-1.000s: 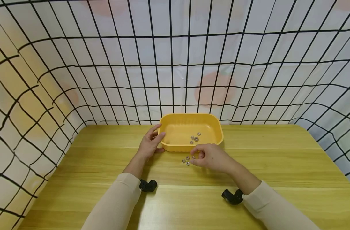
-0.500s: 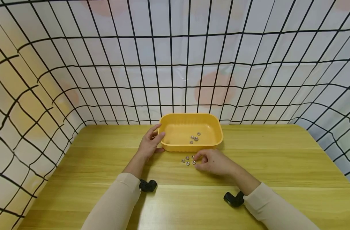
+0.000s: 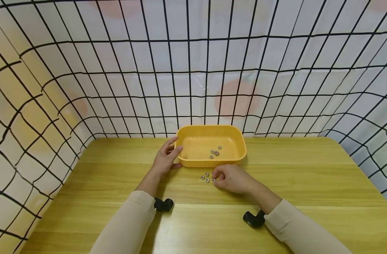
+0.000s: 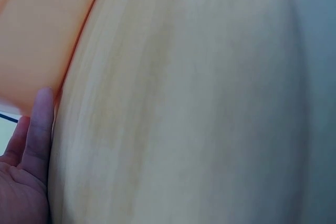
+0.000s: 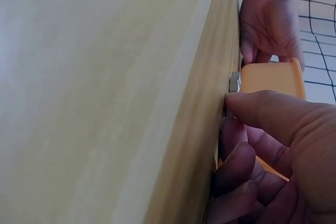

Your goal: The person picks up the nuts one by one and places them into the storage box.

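A yellow plastic tray (image 3: 196, 163) stands near the table's back edge with several small metal nuts (image 3: 216, 153) inside. My left hand (image 3: 163, 161) holds its left end, thumb over the rim and the other fingers along the outside; the left wrist view shows fingers (image 4: 40, 129) against the wall. Several more hex nuts (image 3: 207, 174) lie on the wood in front of the tray. Among them my right hand (image 3: 234, 178) pinches one nut (image 3: 213, 180) at the tips of thumb and index finger, low at the tabletop. Another nut (image 5: 234, 82) shows just beyond the thumb in the right wrist view.
The wooden table (image 3: 199, 225) reaches out on both sides and toward me. Black wire grid (image 3: 190, 84) closes in the back and sides, with a pale printed sheet behind it. Black wrist cameras (image 3: 164, 205) hang at both cuffs.
My right hand first drew back slightly to the right, uncovering a nut, then moved left again so its fingertips closed on that nut. The left hand and the tray have stayed put.
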{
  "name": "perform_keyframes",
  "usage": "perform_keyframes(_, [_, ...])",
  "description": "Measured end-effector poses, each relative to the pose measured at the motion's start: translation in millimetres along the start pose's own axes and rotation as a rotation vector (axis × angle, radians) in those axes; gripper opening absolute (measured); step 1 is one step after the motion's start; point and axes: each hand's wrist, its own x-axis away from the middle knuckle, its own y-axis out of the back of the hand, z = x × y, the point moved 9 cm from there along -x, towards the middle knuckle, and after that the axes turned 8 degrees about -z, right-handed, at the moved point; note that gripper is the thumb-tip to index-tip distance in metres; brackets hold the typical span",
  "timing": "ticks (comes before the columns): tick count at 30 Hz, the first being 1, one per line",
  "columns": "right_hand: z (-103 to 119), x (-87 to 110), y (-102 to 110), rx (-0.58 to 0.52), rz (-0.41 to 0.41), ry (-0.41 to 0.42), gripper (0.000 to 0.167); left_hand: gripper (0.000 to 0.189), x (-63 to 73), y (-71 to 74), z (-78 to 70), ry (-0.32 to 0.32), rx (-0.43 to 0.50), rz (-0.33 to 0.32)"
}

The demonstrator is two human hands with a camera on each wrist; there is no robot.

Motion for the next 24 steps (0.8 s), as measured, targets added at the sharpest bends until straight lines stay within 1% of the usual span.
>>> perform_keyframes(7, [5,-0.9,-2,0.018,-0.009,0.048,0.008,0.055,0.4,0.0,0.8,0.003,-0.001,-0.002])
perform_keyframes(15, [21,0.9,4,0.056,-0.052,0.125,0.007,0.056,-0.5,-0.1,1.7,0.005,-0.002,0.006])
perform_keyframes(22, [36,1.4,16,-0.003,-0.071,0.152,0.004,0.057,-0.9,-0.6,1.9,0.010,-0.001,0.011])
perform_keyframes(24, [41,0.1,21,-0.003,-0.081,0.158,0.004,0.056,-0.9,-0.8,2.1,0.014,0.000,0.011])
